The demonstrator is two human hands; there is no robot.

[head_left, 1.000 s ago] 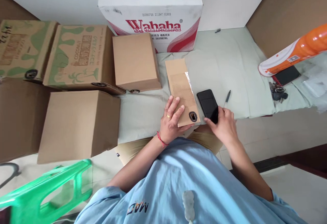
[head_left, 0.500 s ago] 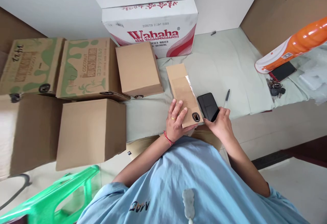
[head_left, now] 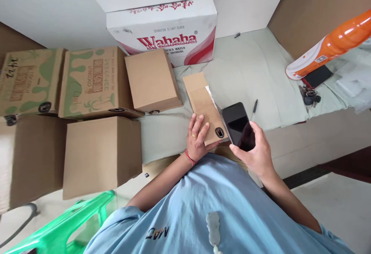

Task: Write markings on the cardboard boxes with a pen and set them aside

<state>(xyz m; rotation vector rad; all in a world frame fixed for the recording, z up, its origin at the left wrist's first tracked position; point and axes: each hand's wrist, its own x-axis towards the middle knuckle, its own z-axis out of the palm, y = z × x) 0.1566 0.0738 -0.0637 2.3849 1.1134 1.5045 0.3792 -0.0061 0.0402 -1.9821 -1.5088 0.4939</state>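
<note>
A black smartphone [head_left: 238, 124] is gripped at its near end by my right hand [head_left: 256, 151], thumb on one edge and fingers along the other. It looks slightly raised off the cloth, dark screen facing up. My left hand [head_left: 199, 140] holds the near end of a narrow cardboard piece [head_left: 203, 97], its fingers across the top and the thumb at the near edge. Close to the thumb, the cardboard has a small hole with a dark scribbled ring [head_left: 219, 132]. Just beyond the phone lies a pen [head_left: 255, 106].
Several cardboard boxes [head_left: 152, 78] stand on the left, with a white Wahaba carton [head_left: 174, 30] behind. An orange bottle [head_left: 330, 45], keys [head_left: 310, 95] and a dark flat object [head_left: 317, 77] lie right. A green plastic stool [head_left: 72, 223] is at lower left.
My right hand has taken a fuller hold of the phone and lifted it a little toward me. My left hand stays on the cardboard. The whole view has shifted slightly.
</note>
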